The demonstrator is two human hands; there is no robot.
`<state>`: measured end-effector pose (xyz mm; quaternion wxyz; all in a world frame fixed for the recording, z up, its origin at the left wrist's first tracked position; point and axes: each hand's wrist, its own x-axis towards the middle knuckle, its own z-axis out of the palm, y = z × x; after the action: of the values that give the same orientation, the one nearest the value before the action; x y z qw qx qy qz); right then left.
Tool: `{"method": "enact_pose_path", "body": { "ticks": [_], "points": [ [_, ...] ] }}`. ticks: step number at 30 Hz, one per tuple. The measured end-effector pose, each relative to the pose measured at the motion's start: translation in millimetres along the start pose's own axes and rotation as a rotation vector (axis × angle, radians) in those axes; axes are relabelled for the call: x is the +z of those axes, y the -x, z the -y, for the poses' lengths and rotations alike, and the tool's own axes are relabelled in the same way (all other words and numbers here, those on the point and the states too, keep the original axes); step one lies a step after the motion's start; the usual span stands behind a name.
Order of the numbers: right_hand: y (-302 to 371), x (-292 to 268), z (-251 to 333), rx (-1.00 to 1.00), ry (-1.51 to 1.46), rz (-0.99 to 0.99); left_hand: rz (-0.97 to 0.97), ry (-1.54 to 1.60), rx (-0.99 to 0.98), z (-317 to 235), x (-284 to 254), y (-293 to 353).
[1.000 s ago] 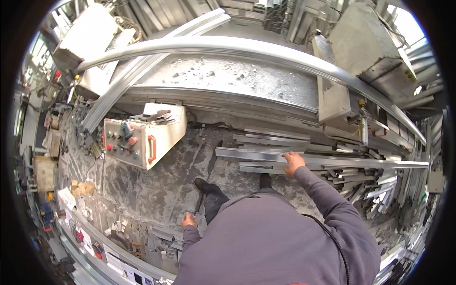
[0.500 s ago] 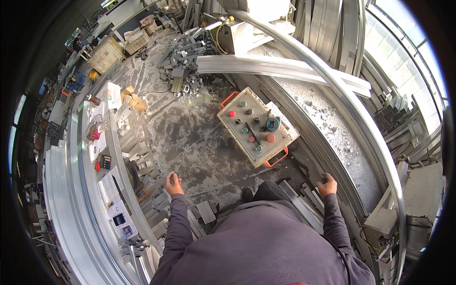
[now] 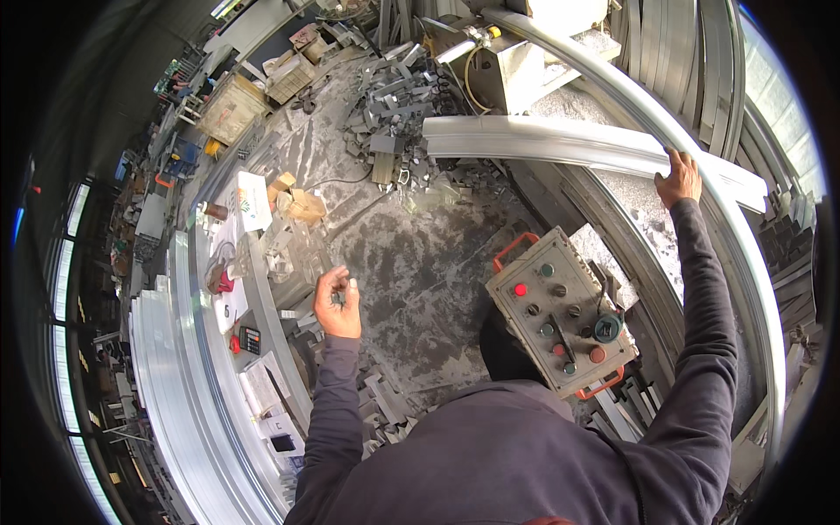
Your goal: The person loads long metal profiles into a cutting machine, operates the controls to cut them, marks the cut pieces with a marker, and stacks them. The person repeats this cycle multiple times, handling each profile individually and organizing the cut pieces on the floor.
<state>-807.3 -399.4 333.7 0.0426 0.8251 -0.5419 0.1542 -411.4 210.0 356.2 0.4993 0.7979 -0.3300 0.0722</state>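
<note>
My right hand [image 3: 679, 181] reaches far out to the right, closed over a wide silver aluminium profile [image 3: 542, 140] where a long aluminium bar [image 3: 612, 77] crosses it. The fingertips are partly hidden against the metal. My left hand [image 3: 338, 304] hangs in the air with bent fingers apart and nothing in it. Below and left of my right arm stands a beige control box [image 3: 573, 337]. It has red and green buttons, black knobs and orange handles, and is close in front of my body.
A heap of metal offcuts [image 3: 398, 109] lies on the far floor. At the left, a bench holds a calculator [image 3: 249, 339], papers [image 3: 261, 385] and long aluminium profiles [image 3: 162, 350]. More profiles [image 3: 674, 61] stand at the far right. Metal chips cover the machine bed.
My right hand has moved up and forward onto the profile. My left hand has risen slightly, its fingers spreading. The view has shifted, bringing the control box closer to my body.
</note>
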Motion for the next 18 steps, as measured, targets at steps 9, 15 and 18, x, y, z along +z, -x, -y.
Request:
{"method": "enact_pose_path", "body": {
  "ticks": [9,15,18],
  "points": [
    [-210.3,87.1,18.9,0.230,0.205,0.264,0.659,0.136,0.360,-107.4,193.3,-172.6],
    [-189.1,70.5,-2.4,0.109,0.070,0.287,0.887,0.334,0.652,-150.3,311.8,-234.6],
    [-182.0,67.9,-20.8,0.224,0.132,0.306,0.958,0.373,0.671,-137.6,350.0,-273.5]
  ]
}}
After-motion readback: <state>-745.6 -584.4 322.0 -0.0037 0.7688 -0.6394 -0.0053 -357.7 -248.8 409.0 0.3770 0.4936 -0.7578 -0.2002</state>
